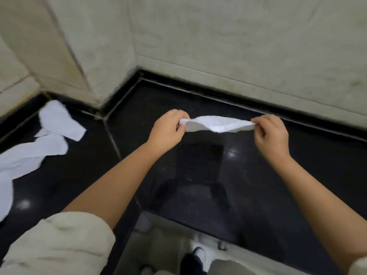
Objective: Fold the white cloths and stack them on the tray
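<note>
A small white cloth (216,124) hangs stretched in the air above the black counter (198,165). My left hand (167,129) pinches its left end and my right hand (271,134) pinches its right end. The cloth sags a little in the middle and looks doubled over. Several more white cloths (49,135) lie loose and crumpled on the counter at the far left. No tray is in view.
A pale tiled wall (238,46) runs behind the counter, with a jutting corner (95,56) at the left. The counter's front edge (188,225) is near my body; the floor and my shoes (196,255) show below.
</note>
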Motion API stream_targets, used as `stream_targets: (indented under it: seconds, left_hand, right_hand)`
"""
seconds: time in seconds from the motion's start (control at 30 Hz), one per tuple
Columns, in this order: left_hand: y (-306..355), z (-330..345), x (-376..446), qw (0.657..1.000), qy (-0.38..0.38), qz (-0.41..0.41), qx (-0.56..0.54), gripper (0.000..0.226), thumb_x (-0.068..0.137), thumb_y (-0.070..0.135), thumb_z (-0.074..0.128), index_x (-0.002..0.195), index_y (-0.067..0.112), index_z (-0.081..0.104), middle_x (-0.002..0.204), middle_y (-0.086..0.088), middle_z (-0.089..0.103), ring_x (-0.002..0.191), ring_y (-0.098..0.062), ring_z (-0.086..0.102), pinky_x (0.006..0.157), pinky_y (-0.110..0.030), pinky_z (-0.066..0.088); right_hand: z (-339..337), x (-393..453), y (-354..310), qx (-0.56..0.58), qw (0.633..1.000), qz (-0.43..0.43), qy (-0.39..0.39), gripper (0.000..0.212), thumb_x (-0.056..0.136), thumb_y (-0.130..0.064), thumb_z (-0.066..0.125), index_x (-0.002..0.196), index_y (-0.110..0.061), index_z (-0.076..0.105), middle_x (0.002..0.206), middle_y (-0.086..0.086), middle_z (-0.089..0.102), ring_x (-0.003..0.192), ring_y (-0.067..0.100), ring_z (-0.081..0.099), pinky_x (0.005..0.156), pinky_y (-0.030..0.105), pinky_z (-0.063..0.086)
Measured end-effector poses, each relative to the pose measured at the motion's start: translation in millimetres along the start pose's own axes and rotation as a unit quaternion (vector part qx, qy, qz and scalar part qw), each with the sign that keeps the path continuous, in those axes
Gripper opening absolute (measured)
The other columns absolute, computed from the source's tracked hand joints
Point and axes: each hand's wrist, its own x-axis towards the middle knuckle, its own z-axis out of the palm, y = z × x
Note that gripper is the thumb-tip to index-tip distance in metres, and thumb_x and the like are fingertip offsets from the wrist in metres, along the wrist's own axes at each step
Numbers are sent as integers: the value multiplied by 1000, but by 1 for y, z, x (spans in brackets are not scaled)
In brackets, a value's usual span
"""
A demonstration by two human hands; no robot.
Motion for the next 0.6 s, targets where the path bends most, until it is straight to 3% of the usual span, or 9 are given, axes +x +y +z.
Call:
stream_targets:
  seconds: [0.1, 0.17, 0.27, 0.33, 0.4, 0.43, 0.47, 0.53, 0.6]
  left_hand:
    - [-1, 43, -11, 982, -173, 48, 55, 18, 90, 8, 53, 101, 4, 67, 99, -12, 67, 94, -26, 60, 79, -29, 42]
    - [-5, 67, -21, 944, -307, 50, 114, 20, 90, 13, 54, 104, 9, 69, 106, -9, 68, 101, -26, 61, 86, -32, 46]
    - [-4, 93, -37, 870, -471, 26, 145, 20, 92, 19, 52, 103, 13, 68, 106, -5, 68, 96, -21, 61, 88, -35, 47]
    - [-1, 105, -46, 804, -580, -2, 128, 25, 96, 22, 46, 99, 6, 65, 104, -10, 66, 88, -17, 57, 82, -30, 44]
    - [0, 110, -47, 739, -664, -77, 89, 28, 100, 23, 37, 101, 6, 60, 103, -8, 64, 87, -12, 55, 78, -26, 43]
    - [0, 112, -45, 724, -675, -125, 64, 30, 101, 23, 34, 107, 7, 58, 102, -4, 62, 89, -11, 56, 76, -24, 44]
    - [-1, 114, -42, 728, -665, -158, 42, 30, 101, 23, 32, 111, 7, 56, 99, -1, 60, 88, -11, 57, 74, -22, 44]
    - [-5, 121, -31, 790, -592, -157, 31, 26, 100, 21, 37, 93, 8, 59, 83, 3, 56, 75, -8, 55, 66, -19, 42]
    - [-9, 131, -22, 866, -484, -120, 49, 28, 97, 19, 45, 73, 11, 57, 69, 4, 49, 65, -8, 48, 62, -20, 39]
  right_hand:
    - [-26, -52, 48, -12, 986, 4, -168, 18, 74, 9, 52, 80, 5, 69, 76, 22, 67, 69, 37, 65, 71, 31, 45]
    - [-37, -87, 64, 10, 939, 49, -341, 18, 72, 13, 60, 83, 4, 70, 82, 22, 69, 79, 37, 67, 74, 29, 47]
    - [-45, -129, 67, 34, 830, 145, -537, 20, 80, 4, 59, 95, -2, 71, 96, 11, 70, 92, 23, 65, 73, 12, 36]
    - [-47, -144, 70, 74, 738, 214, -635, 20, 83, 0, 56, 89, -11, 71, 85, 1, 66, 79, 12, 62, 70, 10, 39]
    - [-50, -146, 71, 134, 661, 289, -680, 24, 85, 0, 54, 75, -20, 66, 76, -3, 60, 67, 8, 58, 62, 13, 46]
    - [-51, -146, 72, 143, 653, 315, -674, 24, 85, -1, 53, 75, -19, 64, 76, -2, 59, 65, 8, 57, 59, 13, 48]
    - [-50, -144, 74, 138, 669, 333, -650, 21, 86, -1, 53, 78, -16, 65, 78, 0, 60, 63, 8, 56, 57, 12, 47]
    - [-44, -139, 78, 101, 748, 346, -557, 17, 84, 0, 55, 87, -10, 68, 85, 5, 63, 67, 10, 55, 55, 9, 42]
    - [-36, -132, 82, 55, 817, 353, -452, 18, 84, -2, 56, 94, -5, 70, 95, 7, 66, 82, 13, 57, 66, 16, 41]
